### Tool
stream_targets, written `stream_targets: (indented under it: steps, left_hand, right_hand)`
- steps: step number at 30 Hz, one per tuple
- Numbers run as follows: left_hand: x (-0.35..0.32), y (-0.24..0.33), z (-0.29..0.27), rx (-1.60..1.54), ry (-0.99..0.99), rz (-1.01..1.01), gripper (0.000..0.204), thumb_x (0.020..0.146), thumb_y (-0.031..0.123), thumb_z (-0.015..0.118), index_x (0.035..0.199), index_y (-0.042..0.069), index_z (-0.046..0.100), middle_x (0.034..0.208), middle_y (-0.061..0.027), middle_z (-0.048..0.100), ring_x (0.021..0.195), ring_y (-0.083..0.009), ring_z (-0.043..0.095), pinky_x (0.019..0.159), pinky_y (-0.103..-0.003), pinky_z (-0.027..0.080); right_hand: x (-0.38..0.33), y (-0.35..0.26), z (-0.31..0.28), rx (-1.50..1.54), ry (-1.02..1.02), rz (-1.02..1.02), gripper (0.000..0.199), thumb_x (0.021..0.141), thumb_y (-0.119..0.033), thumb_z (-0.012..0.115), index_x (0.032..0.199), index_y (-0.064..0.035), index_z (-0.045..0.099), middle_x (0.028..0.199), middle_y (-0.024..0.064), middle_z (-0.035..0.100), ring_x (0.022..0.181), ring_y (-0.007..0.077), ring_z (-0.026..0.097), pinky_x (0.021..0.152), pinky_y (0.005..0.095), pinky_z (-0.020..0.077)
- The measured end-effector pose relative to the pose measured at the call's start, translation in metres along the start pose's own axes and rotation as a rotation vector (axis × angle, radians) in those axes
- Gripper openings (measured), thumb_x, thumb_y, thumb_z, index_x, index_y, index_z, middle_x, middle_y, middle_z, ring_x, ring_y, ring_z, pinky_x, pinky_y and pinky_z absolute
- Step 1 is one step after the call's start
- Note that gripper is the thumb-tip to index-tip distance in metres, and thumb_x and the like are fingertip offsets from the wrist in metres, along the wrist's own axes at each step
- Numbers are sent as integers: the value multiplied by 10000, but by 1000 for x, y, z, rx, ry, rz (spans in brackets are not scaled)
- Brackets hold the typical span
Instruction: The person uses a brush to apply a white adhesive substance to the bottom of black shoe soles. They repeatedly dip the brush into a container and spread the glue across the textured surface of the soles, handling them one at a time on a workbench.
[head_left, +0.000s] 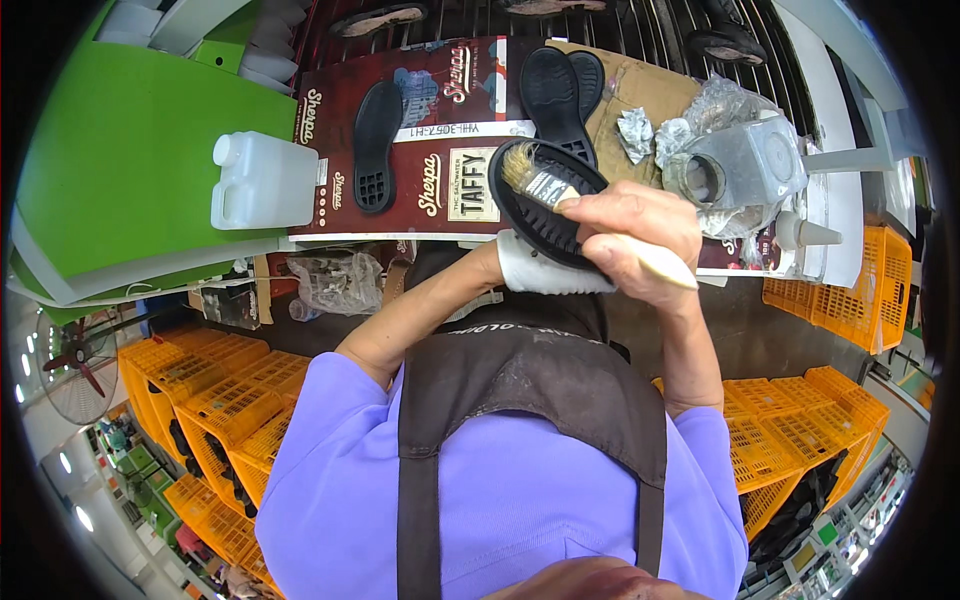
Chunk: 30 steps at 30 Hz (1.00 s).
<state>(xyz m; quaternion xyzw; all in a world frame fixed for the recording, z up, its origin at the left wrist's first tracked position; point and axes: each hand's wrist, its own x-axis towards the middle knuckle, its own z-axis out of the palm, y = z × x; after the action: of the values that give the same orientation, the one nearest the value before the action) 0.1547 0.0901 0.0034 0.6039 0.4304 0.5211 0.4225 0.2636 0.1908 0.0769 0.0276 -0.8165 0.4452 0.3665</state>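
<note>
My left hand point(545, 268), in a white glove, holds a black shoe sole point(535, 205) up over the bench with its inner face toward me. My right hand point(635, 235) grips a brush with a pale handle point(665, 262). The brush's light bristles point(520, 165) rest on the upper left rim of the sole. Both hands are close together above the front edge of the printed cardboard sheet point(440, 120) that covers the bench.
Two more black soles point(375, 145) point(555, 90) lie on the cardboard. A white plastic jug point(262, 180) stands at the left, a grey crusted pot point(740, 165) and a small squeeze bottle point(805, 232) at the right. Orange crates point(230, 400) point(790, 420) sit below; a green panel point(130, 140) is at the left.
</note>
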Motion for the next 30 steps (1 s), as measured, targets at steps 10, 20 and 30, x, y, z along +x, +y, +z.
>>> stream_targets:
  steps: [10, 20, 30]
  left_hand:
    - [1, 5, -20, -112, -403, -257, 411, 713, 169, 765, 1065, 57, 585, 983, -51, 621, 894, -157, 592, 788, -312, 497]
    - [-16, -13, -29, -387, -10, -396, 305, 854, 105, 507, 1148, 33, 545, 999, -15, 598, 896, -93, 547, 796, -273, 449]
    - [-33, -15, -30, -927, 161, -462, 532, 967, 422, 313, 1279, 5, 425, 1167, -147, 565, 1040, -222, 581, 902, -340, 471]
  right_hand:
    - [4, 24, -33, 38, -162, 190, 143, 802, -148, 645, 864, -24, 678, 742, 97, 657, 627, 203, 624, 575, 291, 492]
    - [-13, 32, -31, 156, -103, 428, 162, 837, -153, 617, 902, -20, 683, 763, 89, 663, 629, 134, 618, 575, 247, 489]
    - [-24, 23, -22, 185, -79, 392, 176, 833, -155, 624, 912, -8, 678, 783, 101, 666, 673, 161, 630, 615, 264, 495]
